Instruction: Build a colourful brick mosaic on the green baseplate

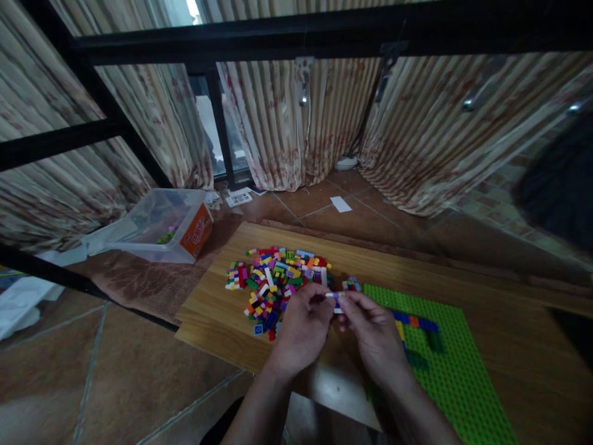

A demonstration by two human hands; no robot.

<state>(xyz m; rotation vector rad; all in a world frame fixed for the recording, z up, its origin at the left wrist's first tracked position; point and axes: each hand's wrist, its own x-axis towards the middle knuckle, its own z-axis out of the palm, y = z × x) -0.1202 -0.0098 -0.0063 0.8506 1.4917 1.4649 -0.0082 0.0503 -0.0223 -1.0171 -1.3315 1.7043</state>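
Observation:
Between the fingertips of my left hand (308,321) and my right hand (370,324) is a small white and purple toy brick piece (336,301). Both hands are closed on it, one from each side, above the wooden board. To the left of my left hand lies a heap of loose, many-coloured toy bricks (266,281). A small cluster of joined bricks (351,283) rests just beyond my right hand. Partly behind my right hand and forearm, a green studded baseplate (456,364) carries a row of blue and orange bricks (414,321), with some yellow showing.
The wooden board (213,315) lies low over a tiled floor (55,364). At its far left stands a clear plastic bin (157,247) with an orange label and a few bricks inside. Patterned curtains (287,130) hang behind a dark metal frame (259,43). Papers (340,204) lie on the floor.

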